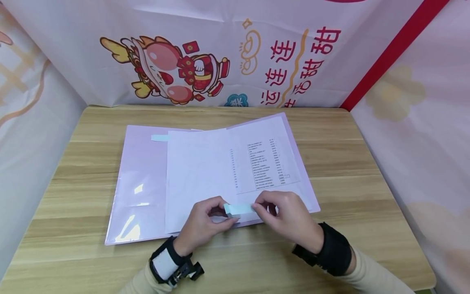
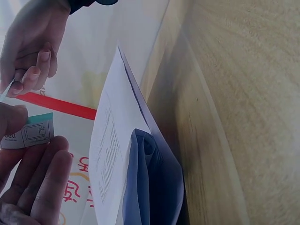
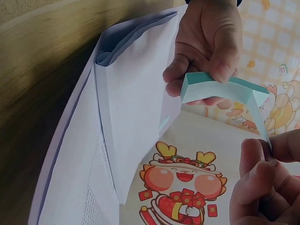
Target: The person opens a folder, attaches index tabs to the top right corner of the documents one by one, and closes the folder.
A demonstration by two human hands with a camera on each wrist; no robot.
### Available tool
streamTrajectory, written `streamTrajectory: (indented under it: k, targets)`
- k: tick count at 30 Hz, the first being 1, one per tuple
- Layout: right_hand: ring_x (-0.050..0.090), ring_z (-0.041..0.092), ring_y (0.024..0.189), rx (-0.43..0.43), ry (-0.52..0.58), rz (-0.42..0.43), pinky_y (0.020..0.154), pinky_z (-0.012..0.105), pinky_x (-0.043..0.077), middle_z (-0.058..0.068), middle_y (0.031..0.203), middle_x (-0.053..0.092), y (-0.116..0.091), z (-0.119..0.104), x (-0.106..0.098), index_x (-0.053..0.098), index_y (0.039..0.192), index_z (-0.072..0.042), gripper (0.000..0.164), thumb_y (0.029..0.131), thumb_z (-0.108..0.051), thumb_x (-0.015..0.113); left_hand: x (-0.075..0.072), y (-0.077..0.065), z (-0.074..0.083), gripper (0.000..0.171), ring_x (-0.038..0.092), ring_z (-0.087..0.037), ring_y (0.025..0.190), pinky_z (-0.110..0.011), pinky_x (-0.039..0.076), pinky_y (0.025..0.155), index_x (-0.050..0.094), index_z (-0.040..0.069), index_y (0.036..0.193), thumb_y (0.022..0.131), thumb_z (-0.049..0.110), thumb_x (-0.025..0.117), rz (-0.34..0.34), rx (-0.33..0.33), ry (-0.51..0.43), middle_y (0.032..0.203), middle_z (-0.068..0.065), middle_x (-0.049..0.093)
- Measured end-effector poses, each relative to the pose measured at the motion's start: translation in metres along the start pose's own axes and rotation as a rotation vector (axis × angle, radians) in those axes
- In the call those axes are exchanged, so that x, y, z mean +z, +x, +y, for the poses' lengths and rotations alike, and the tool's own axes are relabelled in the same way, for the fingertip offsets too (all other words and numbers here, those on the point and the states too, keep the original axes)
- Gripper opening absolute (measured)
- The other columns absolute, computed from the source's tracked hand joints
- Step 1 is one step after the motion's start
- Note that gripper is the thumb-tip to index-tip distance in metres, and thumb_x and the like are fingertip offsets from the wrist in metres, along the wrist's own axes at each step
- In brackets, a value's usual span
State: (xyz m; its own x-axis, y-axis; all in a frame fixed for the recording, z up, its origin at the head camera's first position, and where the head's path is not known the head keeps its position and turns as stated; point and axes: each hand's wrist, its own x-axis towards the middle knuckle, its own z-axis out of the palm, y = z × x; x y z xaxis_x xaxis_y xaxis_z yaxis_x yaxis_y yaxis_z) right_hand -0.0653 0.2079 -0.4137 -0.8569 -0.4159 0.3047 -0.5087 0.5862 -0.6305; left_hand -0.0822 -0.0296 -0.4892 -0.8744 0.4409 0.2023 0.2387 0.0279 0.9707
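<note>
My left hand [image 1: 205, 222] grips a small pad of light teal sticky notes [image 3: 215, 90] between thumb and fingers. The thumb and index finger of my right hand [image 1: 291, 212] pinch the free end of the top sticky note [image 1: 244, 208]. That sheet is lifted at one end and joined to the pad at the other. In the left wrist view, the pad's underside [image 2: 37, 133] shows printing and a small line drawing. Both hands are above the lower edge of an open lilac folder [image 1: 141, 175] with white printed pages [image 1: 200, 175].
A teal sticky tab [image 1: 159, 138] juts from the left edge of the pages, near the top. The folder lies on a wood-grain table [image 1: 367, 204]. Behind the table hangs a printed cloth [image 1: 227, 53] with a cartoon figure, and pale cloths border both sides.
</note>
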Motion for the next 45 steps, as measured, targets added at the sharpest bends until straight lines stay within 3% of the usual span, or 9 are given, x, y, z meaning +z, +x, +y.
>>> streamTrajectory:
  k: [17,32,45]
  targets:
    - [0.048,0.000,0.061,0.002,-0.018,0.023,0.051,0.023,0.045,-0.014,0.070,0.056,-0.001,-0.002,-0.013,0.068,0.079,-0.018,0.018,0.093,-0.007,0.074,-0.001,-0.001,0.004,0.020,0.073,-0.016,0.086,-0.032,0.061,0.077,0.067,0.009,0.090,0.082,0.004,0.084,-0.015,-0.042,-0.034,0.094,-0.003,0.070]
    - [0.048,0.001,0.061,0.040,-0.047,0.053,0.052,0.022,0.044,-0.013,0.071,0.057,-0.005,0.002,-0.019,0.070,0.081,-0.013,0.014,0.093,-0.006,0.073,-0.004,-0.002,0.002,0.019,0.068,-0.011,0.079,-0.026,0.058,0.072,0.075,0.015,0.099,0.083,0.015,0.086,-0.001,-0.062,0.066,0.095,0.002,0.072]
    - [0.049,0.003,0.060,0.085,-0.064,0.096,0.051,0.022,0.044,-0.013,0.069,0.055,-0.003,0.013,-0.026,0.070,0.082,-0.015,0.015,0.093,-0.005,0.073,-0.003,-0.003,0.005,0.021,0.071,-0.014,0.089,-0.030,0.060,0.078,0.071,0.009,0.103,0.086,0.013,0.083,-0.075,-0.067,0.023,0.105,-0.002,0.072]
